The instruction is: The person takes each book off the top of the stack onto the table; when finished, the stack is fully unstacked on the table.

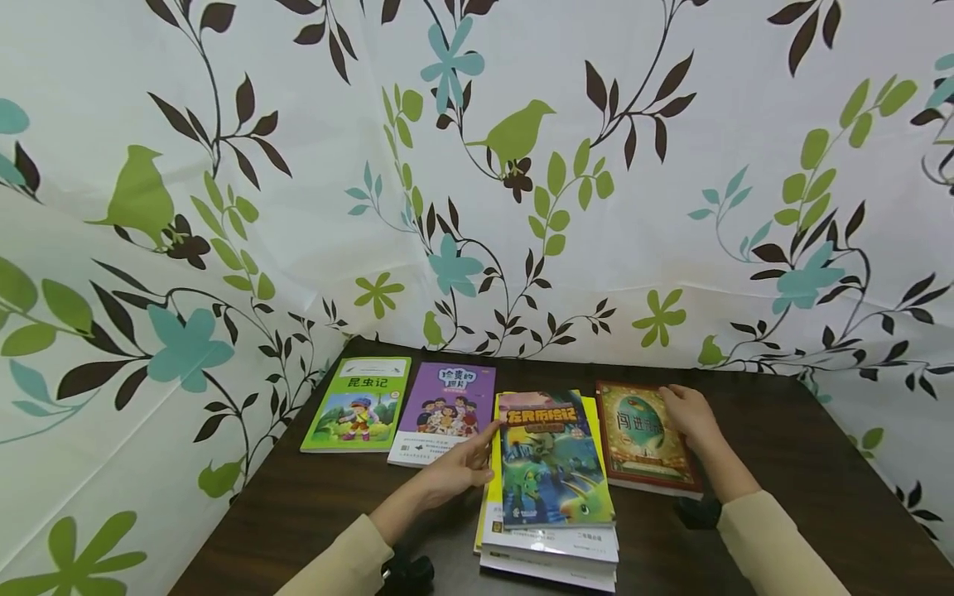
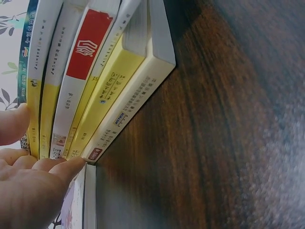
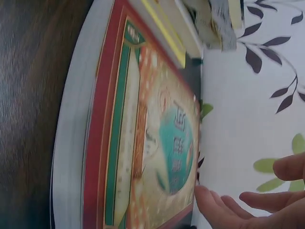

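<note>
A stack of books (image 1: 550, 492) is touched by the left hand (image 1: 450, 473); a red-bordered book (image 1: 641, 443) is met at its edge by the right hand (image 1: 689, 416).
The left hand's fingers are laid fairly straight against the spines, lower centre of the frame, with nothing clasped; the right hand's are spread and loosely bent at the red-bordered book's upper right corner, right of centre, though whether it is pressed there cannot be told. On the stack a blue-green book (image 1: 544, 463) is laid; a purple book (image 1: 450, 406) and a green book (image 1: 361, 406) are set farther left on the dark surface (image 1: 298, 513). The stack is probably best steadied lightly, and the red-bordered book kept level by its edges.
</note>
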The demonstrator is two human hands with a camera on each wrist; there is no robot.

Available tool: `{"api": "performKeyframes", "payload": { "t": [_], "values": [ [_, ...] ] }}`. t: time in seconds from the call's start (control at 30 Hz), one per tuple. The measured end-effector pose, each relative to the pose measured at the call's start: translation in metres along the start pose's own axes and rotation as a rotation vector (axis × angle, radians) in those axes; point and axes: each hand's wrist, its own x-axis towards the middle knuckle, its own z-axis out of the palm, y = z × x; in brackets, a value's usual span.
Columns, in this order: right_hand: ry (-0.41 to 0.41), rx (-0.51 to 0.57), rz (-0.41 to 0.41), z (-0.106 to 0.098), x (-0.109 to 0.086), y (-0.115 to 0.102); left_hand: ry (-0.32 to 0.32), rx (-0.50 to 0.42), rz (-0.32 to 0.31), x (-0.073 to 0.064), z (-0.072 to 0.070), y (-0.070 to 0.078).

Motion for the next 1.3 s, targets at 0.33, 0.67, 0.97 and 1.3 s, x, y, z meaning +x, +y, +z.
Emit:
{"api": "performKeyframes", "payload": {
  "t": [0.33,0.67,0.97,1.3],
  "values": [
    [-0.082,0.067,-0.067,0.028,-0.021,-0.021,0.003,-0.005,-0.007,0.001,-0.001,-0.001],
    [-0.015,-0.086,-0.130,0.061,-0.057,-0.034,-0.004,-0.013,-0.003,0.001,-0.002,-0.002],
    [0.023,-0.146,-0.183,0.082,-0.080,-0.024,0.007,-0.017,-0.010,0.000,-0.001,-0.004],
    [0.090,-0.292,-0.284,0.099,-0.093,-0.028,0.010,-0.004,-0.009,0.000,-0.003,-0.002]
  ]
}}
